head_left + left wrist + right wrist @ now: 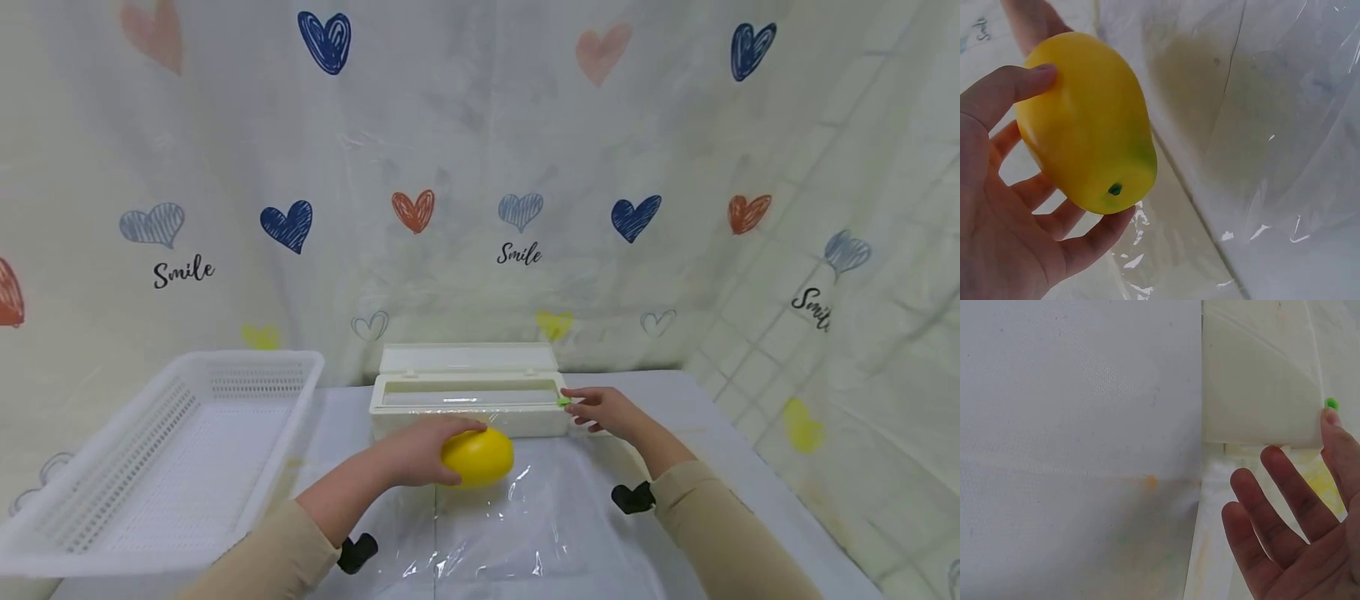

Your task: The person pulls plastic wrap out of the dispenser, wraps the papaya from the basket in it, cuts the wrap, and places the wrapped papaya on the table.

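gripping glossy yellow mango-shaped fruit [482,457], lower centre, in half-curled left hand [422,452], seemingly to suit its roundness, while pinching small green tab [563,401] on white plastic box [532,423] with loosely splayed right hand [609,413].

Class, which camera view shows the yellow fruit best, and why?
The left wrist view: the yellow fruit is large there, its greenish end visible. The head view shows it smaller, partly covered by the left hand; the right wrist view, none.

Beige sleeves [731,529] and small, black wrist pieces [633,498]
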